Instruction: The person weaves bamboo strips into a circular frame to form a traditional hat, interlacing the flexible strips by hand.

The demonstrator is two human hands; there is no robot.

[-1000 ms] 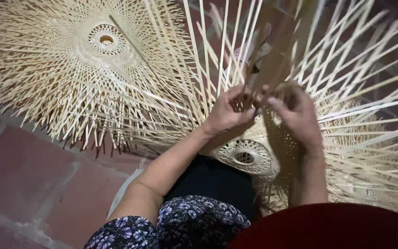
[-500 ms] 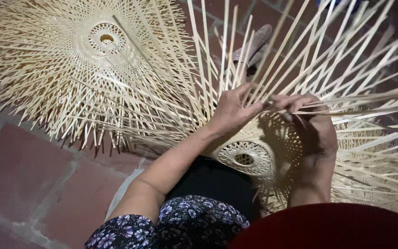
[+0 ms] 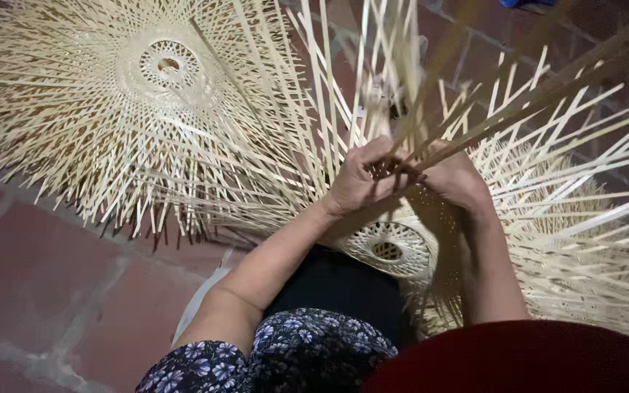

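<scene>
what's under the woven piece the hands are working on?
Under the woven bamboo piece lies the person's lap in dark cloth, with red floor tiles beyond. The left hand and right hand grip its strips above. Whatever lies beneath its right side is covered.

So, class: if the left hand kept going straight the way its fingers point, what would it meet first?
Probably the right hand: the left hand points right, both gripping the same bamboo strips of the half-woven piece; depth is unclear.
</scene>
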